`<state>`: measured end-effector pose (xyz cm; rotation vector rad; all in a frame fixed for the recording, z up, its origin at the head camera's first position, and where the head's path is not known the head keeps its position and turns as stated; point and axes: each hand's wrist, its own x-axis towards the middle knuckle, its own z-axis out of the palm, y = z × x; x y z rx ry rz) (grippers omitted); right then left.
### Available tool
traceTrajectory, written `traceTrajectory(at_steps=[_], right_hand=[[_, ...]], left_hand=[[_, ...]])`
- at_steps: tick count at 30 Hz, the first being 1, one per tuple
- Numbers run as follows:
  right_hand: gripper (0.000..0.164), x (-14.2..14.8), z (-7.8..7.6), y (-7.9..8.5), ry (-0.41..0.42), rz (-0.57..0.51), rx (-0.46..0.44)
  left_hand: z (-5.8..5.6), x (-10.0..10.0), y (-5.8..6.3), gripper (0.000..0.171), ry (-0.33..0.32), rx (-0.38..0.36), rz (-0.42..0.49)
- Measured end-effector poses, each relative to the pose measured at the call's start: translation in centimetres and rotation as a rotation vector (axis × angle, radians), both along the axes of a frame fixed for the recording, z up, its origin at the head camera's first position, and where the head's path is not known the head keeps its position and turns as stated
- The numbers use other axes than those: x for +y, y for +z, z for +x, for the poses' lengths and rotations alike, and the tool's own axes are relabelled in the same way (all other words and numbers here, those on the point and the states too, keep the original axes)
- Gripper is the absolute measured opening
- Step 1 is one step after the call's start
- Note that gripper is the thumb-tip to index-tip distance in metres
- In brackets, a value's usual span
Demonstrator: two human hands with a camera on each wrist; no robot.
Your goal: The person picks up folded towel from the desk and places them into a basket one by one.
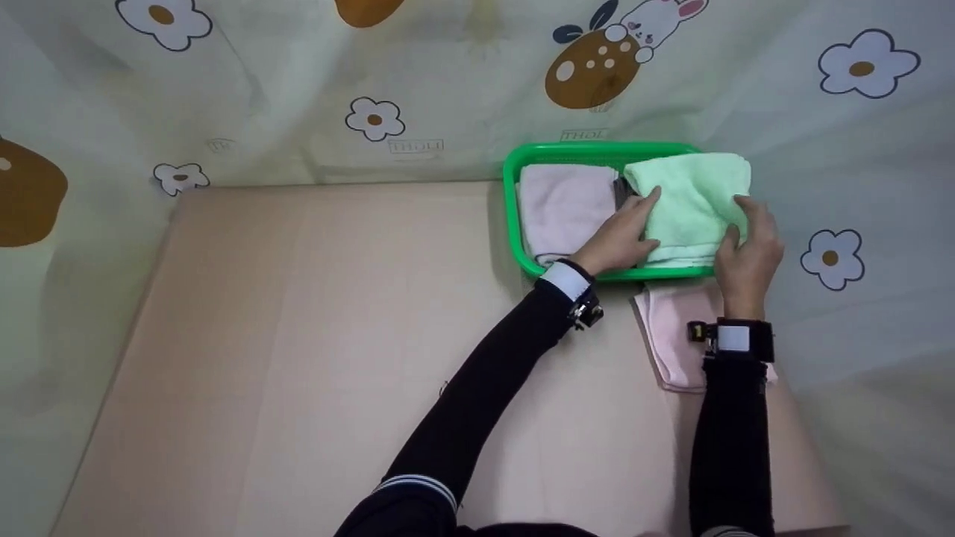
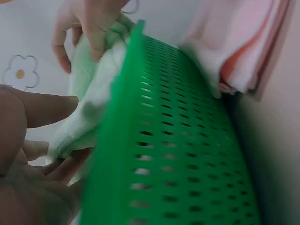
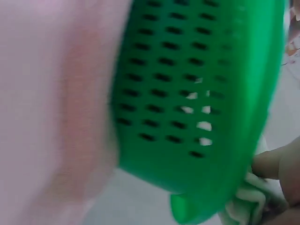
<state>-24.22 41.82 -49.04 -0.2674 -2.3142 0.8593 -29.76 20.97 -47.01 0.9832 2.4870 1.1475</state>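
A folded light green towel (image 1: 697,205) sits at the right end of a green plastic basket (image 1: 612,274), partly above its rim. My left hand (image 1: 615,235) holds the towel's left edge; in the left wrist view its fingers (image 2: 65,166) reach under the cloth. On the towel's right edge, my right hand (image 1: 750,257) grips with bent fingers and thumb. A folded pale lilac towel (image 1: 567,205) fills the basket's left end. Between the two towels a strip of something dark shows, mostly hidden by the green one.
A folded pink towel (image 1: 675,335) lies on the table in front of the basket, partly under my right wrist. The light brown tabletop (image 1: 336,335) stretches to the left. Behind the basket hangs a pale patterned cloth (image 1: 448,74).
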Motion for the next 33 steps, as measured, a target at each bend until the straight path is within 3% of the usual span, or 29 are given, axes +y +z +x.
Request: traceTrajectory(at_steps=[5, 10, 13, 16, 25, 30, 33], right_hand=[[0.038, 0.5, -0.4, -1.4, 0.057, -0.01, -0.056], [0.031, 0.8, -0.6, -1.5, 0.041, 0.073, -0.175], [0.038, 1.0, -0.6, -1.4, 0.078, 0.134, -0.284], [0.045, 1.2, -0.5, -1.2, 0.108, 0.189, -0.375], [0.067, 1.1, -0.4, -0.5, 0.13, 0.32, -0.549], [0.069, 1.0, -0.6, -0.1, 0.155, 0.332, -0.578], [0.066, 1.1, -0.6, -0.2, 0.16, 0.315, -0.573]], left_hand=[[-0.1, 0.8, -2.0, 0.072, 0.01, 0.036, -0.211], [0.6, 1.2, -2.2, 0.064, 0.059, 0.214, -0.418], [0.8, 1.2, -2.3, 0.064, 0.114, 0.335, -0.479], [0.8, 1.2, -2.4, 0.063, 0.147, 0.4, -0.536], [0.7, 1.3, -2.4, 0.064, 0.123, 0.32, -0.636], [0.6, 1.2, -2.3, 0.065, 0.115, 0.283, -0.652], [0.6, 1.1, -2.2, 0.064, 0.116, 0.302, -0.641]])
